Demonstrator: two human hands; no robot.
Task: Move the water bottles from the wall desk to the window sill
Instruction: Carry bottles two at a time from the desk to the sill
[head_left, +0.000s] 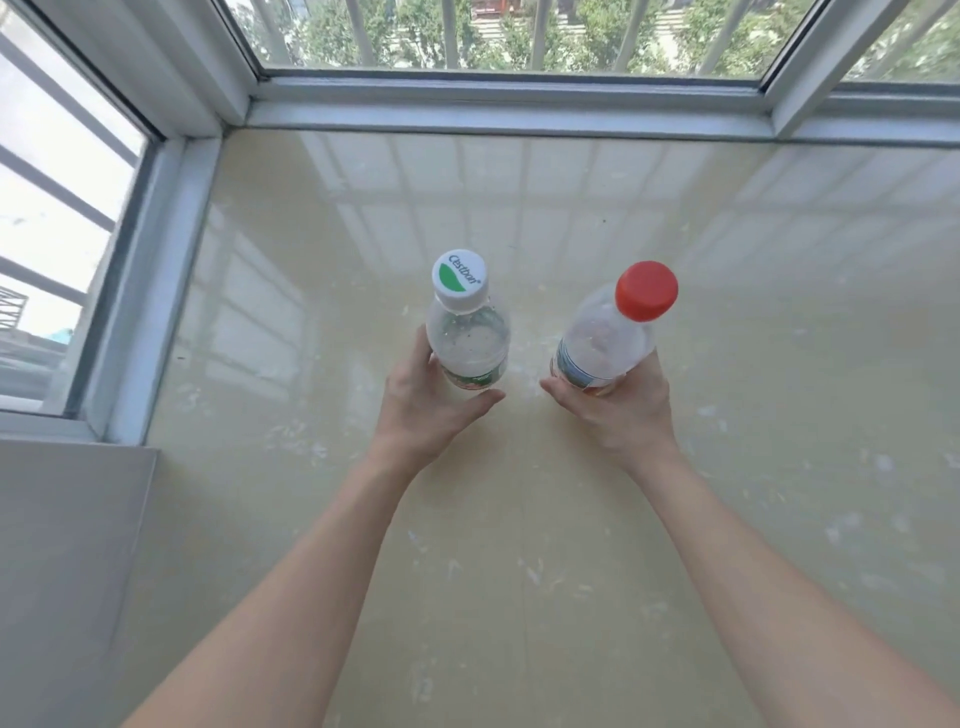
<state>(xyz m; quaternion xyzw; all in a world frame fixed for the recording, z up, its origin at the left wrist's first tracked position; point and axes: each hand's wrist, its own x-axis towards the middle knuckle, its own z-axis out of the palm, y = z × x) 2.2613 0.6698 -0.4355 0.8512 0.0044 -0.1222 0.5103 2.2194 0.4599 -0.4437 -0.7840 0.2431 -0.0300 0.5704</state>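
Observation:
Two clear plastic water bottles are over the glossy beige window sill. The bottle with the white and green cap stands nearly upright, and my left hand is wrapped around its lower body. The bottle with the red cap leans to the right, gripped low down by my right hand. Both bottle bases are hidden behind my fingers, so I cannot tell whether they touch the sill.
White window frames border the sill at the back and on the left. Metal bars and green trees show through the glass. A pale wall ledge sits at the lower left.

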